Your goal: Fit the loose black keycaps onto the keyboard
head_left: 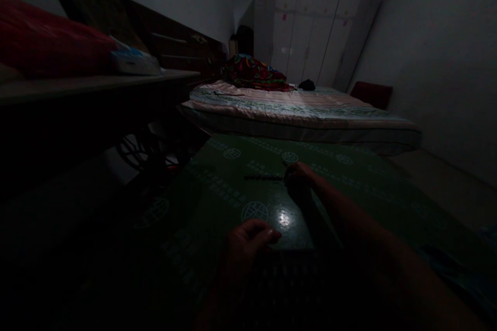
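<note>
On a green board with white globe prints [217,181] lies a short row of small dark pieces [263,178]. My right hand [298,173] is at the right end of this row, its fingers pinched on a thin item that pokes out at the fingertips and is too dark to name. Nearer to me, my left hand [248,243] has its thumb and fingers pressed together; what they hold, if anything, is hidden. Below and right of it, a dark gridded object [291,279] with rows of small shapes sits at the board's near side.
A bed [310,114] with a red patterned blanket [256,72] stands beyond the board. At left, a shelf [171,76] bears a red bag [50,41] and a blue-white pack [135,62]. A white wardrobe [310,36] is at the back.
</note>
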Demonstrator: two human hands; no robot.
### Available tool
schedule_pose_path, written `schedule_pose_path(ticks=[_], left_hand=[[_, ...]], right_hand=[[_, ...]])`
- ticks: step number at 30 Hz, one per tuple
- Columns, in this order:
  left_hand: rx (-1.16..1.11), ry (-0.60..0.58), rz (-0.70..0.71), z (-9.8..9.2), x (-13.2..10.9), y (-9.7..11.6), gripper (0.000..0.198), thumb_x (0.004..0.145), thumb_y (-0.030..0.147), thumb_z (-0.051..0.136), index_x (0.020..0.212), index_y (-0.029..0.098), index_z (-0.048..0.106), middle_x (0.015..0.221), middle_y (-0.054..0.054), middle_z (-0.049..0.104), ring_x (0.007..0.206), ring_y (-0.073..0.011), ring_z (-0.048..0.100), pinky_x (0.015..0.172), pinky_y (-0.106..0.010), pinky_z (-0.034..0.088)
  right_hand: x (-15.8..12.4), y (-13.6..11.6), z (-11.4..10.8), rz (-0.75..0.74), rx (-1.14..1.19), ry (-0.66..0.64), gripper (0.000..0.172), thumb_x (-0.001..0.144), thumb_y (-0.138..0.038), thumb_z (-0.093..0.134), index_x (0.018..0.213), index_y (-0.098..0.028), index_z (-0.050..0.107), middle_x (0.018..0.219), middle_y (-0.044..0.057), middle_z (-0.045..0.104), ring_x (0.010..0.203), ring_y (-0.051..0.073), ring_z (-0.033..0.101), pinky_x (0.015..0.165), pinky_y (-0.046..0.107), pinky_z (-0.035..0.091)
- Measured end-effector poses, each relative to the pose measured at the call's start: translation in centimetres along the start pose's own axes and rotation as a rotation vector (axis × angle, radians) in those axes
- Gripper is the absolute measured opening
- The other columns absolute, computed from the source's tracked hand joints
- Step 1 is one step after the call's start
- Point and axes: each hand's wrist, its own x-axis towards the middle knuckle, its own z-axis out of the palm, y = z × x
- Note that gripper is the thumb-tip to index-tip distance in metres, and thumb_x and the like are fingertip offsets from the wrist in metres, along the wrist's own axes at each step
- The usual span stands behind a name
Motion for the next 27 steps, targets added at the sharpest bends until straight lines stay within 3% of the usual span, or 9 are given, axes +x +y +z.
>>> schedule_pose_path(ticks=[17, 20, 23, 27], left_hand=[[0.011, -0.014, -0.005, 0.1, 0.0, -0.3, 0.014, 0.061, 0.028, 0.072, 0.063, 0.016, 0.066, 0.066, -0.004, 0.070, 0.054, -0.0127, 0.058, 0.053, -0.023, 0.041], [0.013, -0.004, 0.004, 0.0, 0.1, -0.3, 0.014, 0.060, 0.028, 0.072, 0.062, 0.016, 0.065, 0.065, -0.004, 0.070, 0.056, -0.0135, 0.059, 0.055, -0.023, 0.042], [0.022, -0.012, -0.001, 0.0, 0.2, -0.1, 0.014, 0.058, 0.028, 0.073, 0.061, 0.016, 0.066, 0.064, -0.004, 0.070, 0.056, -0.0137, 0.059, 0.054, -0.023, 0.043], [0.051, -0.003, 0.019, 0.0, 0.2, 0.2, 0.013, 0.059, 0.027, 0.072, 0.063, 0.016, 0.066, 0.066, -0.004, 0.070, 0.055, -0.0128, 0.059, 0.053, -0.022, 0.042]], right_hand=[[0.5, 0.1, 0.2, -0.038, -0.039, 0.039, 0.023, 0.086, -0.034, 0.058, 0.095, -0.013, 0.063, 0.091, 0.002, 0.065, 0.080, 0.015, 0.062, 0.072, 0.033, 0.052], [0.4, 0.2, -0.2, -0.044, -0.032, 0.101, 0.021, 0.077, -0.030, 0.068, 0.092, -0.015, 0.065, 0.089, 0.001, 0.066, 0.082, 0.017, 0.062, 0.073, 0.031, 0.050], [-0.6, 0.4, -1.2, -0.037, 0.019, 0.196, 0.028, 0.062, -0.024, 0.078, 0.088, -0.018, 0.069, 0.081, 0.000, 0.068, 0.080, 0.018, 0.064, 0.066, 0.025, 0.046], [-4.7, 0.4, -2.5, -0.038, 0.153, 0.300, 0.028, 0.069, -0.033, 0.071, 0.090, -0.015, 0.068, 0.069, 0.001, 0.066, 0.062, 0.014, 0.062, 0.055, 0.022, 0.042]])
